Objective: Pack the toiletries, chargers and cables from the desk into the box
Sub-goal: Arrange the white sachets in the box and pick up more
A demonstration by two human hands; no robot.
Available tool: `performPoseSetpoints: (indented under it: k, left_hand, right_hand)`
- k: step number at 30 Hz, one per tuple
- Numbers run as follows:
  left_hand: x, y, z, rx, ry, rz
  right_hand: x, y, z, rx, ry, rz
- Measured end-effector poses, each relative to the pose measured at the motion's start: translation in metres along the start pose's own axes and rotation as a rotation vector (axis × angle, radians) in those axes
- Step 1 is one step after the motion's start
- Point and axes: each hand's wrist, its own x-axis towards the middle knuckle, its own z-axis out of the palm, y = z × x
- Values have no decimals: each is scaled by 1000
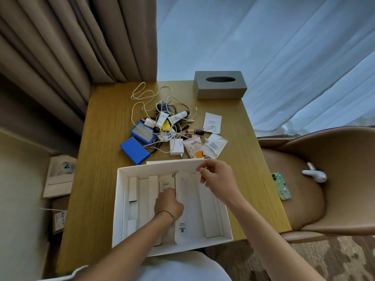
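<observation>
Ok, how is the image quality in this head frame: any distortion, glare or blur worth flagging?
Head view: strong wide-angle bowing, so the curtain and desk edges lean outward; soft bluish daylight through the sheer drape, no hard shadows or glare; white box interior nearly washed out, its dividers low in contrast; right hand and left hand reasonably sharp; small print on the sachets unreadable.

One head-worn wide-angle view looks steeply down and forward, close over the bench (97, 159) toward curtains (60, 47).
</observation>
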Motion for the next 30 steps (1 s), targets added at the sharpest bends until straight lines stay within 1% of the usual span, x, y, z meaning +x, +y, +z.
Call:
performPoseSetpoints:
  k: [4, 8, 10, 12, 14, 16, 21, 24, 30]
  left_hand:
    - [2, -3, 2, 174, -14, 121]
    - [0, -3, -4, 301, -35, 167]
    - [-6, 0, -11, 327, -11, 187]
    - [-16, 4, -19, 343, 49, 212]
    - [-27, 10, -30, 295, 108, 245]
    - [-37, 18, -43, 203, 133, 272]
    - [-51, 51, -83, 73, 217, 352]
    - [-48, 74, -100, 39, 290, 378]
    - [-24, 111, -114, 35, 341, 400]
  right_hand:
    - [15, -3, -11, 27, 35, -15]
    - [39, 3, -26, 36, 69, -15]
    - [57, 9, -33, 14, 97, -1]
    - [77, 17, -39, -9, 112, 24]
    - [98, 24, -43, -27, 107, 53]
    - [120, 31, -45, -45, 104, 81]
    - [180, 42, -49, -152, 161, 121]
    - [212, 46, -47, -223, 178, 141]
    - [258, 48, -35, -400, 219, 215]
